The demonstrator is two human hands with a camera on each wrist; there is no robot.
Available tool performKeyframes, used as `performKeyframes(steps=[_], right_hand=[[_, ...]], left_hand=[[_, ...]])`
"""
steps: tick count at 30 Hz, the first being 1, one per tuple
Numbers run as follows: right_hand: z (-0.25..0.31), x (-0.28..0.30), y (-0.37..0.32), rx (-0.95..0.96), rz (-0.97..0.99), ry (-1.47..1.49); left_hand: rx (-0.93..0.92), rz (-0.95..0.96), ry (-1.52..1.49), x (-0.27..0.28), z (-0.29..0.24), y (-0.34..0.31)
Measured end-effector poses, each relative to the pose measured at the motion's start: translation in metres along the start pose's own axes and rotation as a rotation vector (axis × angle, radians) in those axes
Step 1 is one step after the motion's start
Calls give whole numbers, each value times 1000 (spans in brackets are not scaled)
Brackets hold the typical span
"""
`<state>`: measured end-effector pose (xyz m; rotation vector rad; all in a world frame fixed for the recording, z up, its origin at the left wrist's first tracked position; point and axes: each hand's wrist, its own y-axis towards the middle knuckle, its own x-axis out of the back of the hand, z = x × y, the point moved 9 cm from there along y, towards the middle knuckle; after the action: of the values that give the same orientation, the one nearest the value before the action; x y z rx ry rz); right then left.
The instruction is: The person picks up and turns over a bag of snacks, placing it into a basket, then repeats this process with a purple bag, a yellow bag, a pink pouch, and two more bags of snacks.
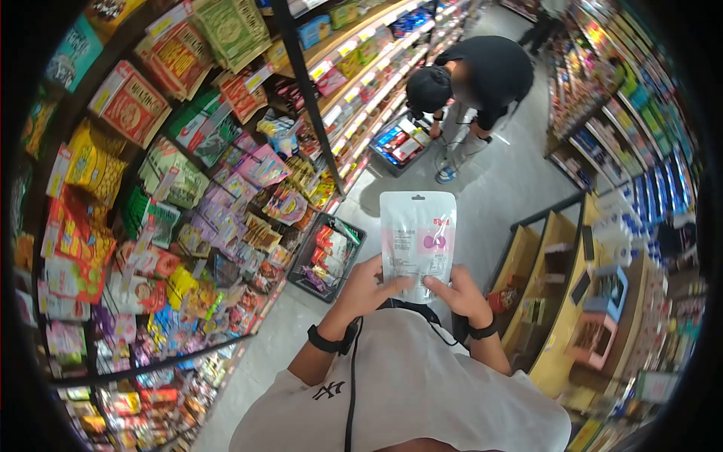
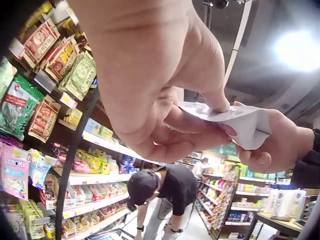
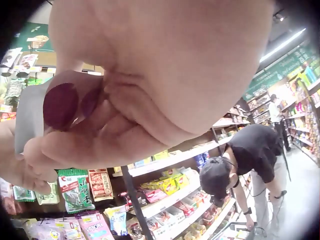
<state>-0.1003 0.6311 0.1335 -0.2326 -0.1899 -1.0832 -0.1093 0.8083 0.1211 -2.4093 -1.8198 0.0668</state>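
Observation:
A white and pale pink pouch (image 1: 419,237) with a purple picture is held upright between both hands. The left hand (image 1: 367,288) grips its lower left edge, thumb across the front. At the lower right edge the right hand (image 1: 461,292) pinches it the same way. In the left wrist view the left hand (image 2: 155,75) has its fingers behind the pouch (image 2: 245,125) and its thumb on top; the right hand (image 2: 280,140) is at the far edge. The right wrist view shows the right hand (image 3: 145,85) curled round the pouch (image 3: 55,107), with the left hand (image 3: 20,160) beyond.
Snack racks (image 1: 169,177) fill the left side. A dark basket with packets (image 1: 328,252) stands on the floor at their foot. Ahead, a person in black (image 1: 489,71) bends over another basket (image 1: 399,147). Wooden display shelves (image 1: 538,282) stand on the right, beside the grey aisle floor (image 1: 520,162).

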Motion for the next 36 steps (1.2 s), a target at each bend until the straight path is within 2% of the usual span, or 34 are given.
performKeyframes(steps=[4,7,11,14,18,26,36], right_hand=[[1,40,44,64,134,-32],[-8,60,69,99,213,-51],[-9,60,88,83,330,-20],[-12,49,97,66,402,34],[-6,24,107,113,492,29],[22,-51,111,236,655,-68],[51,-164,94,180,744,-31]], left_hand=[[-98,-164,-16,-10,-10,31],[-76,-262,44,-14,-16,45],[27,-326,79,-13,-11,46],[-43,-483,79,-8,-11,36],[36,-536,69,4,-4,14],[-6,-701,99,44,-8,-53],[2,-861,83,100,14,-154]])
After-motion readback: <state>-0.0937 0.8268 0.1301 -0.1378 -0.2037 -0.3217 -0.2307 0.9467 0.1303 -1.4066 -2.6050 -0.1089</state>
